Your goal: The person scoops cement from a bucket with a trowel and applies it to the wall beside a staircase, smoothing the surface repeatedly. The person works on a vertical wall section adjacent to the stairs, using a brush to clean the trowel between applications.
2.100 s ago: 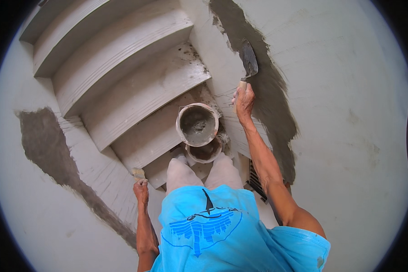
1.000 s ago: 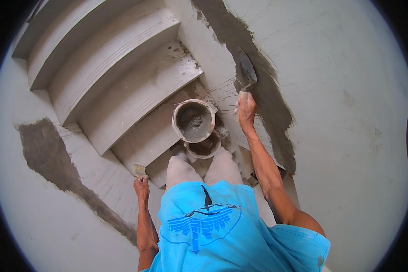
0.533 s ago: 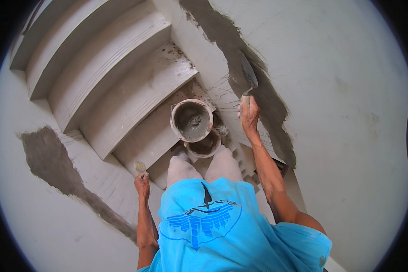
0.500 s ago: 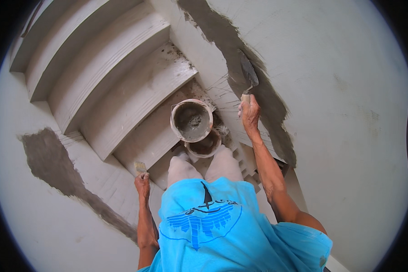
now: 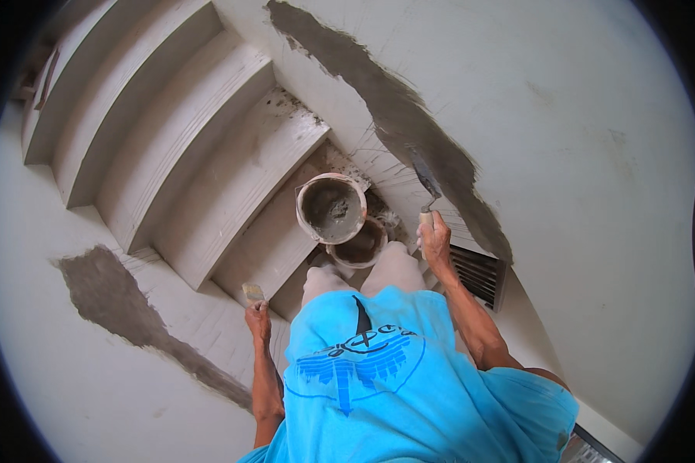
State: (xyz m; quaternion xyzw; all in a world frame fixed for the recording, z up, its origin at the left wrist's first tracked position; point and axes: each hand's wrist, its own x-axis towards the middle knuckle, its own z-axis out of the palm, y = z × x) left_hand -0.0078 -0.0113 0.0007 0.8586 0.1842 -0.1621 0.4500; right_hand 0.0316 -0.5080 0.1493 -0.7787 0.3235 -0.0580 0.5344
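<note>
Left hand (image 5: 258,324) is clamped on a flat brush (image 5: 253,293), bristles pointing away from the body, held just off the near end of the stairs. Further left there's a dark mortar patch (image 5: 116,289) on the left wall, wide at the far end and tapering toward the near one. Next come the curved stairs (image 5: 243,170), climbing to the far left.

In the middle, a bucket (image 5: 332,176) with wet grey mortar (image 5: 333,210) in it, and a second bucket (image 5: 354,265) partly tucked under its near side, right by the knees.

Over on the right, the right hand (image 5: 436,239) is clamped round the handle of a pointed trowel (image 5: 425,179). Blade's over the left edge of the long mortar strip (image 5: 398,116) on the right wall; can't tell if it's actually touching. Slatted grate (image 5: 477,276) just right of that hand.

My read: this is the spreading/smoothing step on the right-hand strip, and the next move calls for a flat blade and steady pressure along that edge.

Count: two hands, one brush, one trowel, two buckets, two mortared areas, one grate, at least four steps.
</note>
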